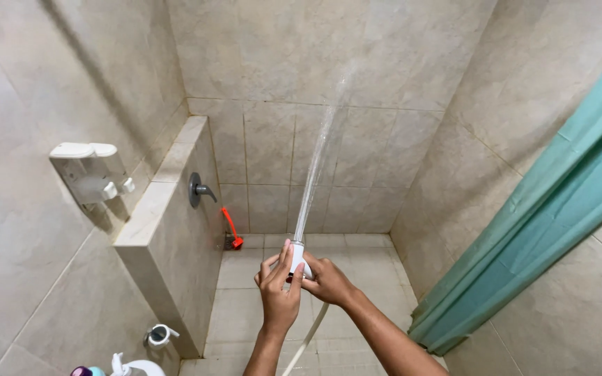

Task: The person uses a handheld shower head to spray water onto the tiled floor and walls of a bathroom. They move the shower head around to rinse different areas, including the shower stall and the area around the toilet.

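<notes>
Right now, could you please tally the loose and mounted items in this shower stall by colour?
White: 3 – spray head gripped by the left hand and right hand, wall dispenser, pump bottle
Red: 1 – brush on the floor
Teal: 1 – shower curtain
Grey: 1 – wall lever
Total: 6

A tiled shower stall with a teal curtain.

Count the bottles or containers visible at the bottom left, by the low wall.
3: a white jug beside the low wall, a white pump bottle at the frame's bottom edge, and a purple-capped bottle left of it. More may be hidden below.
</notes>
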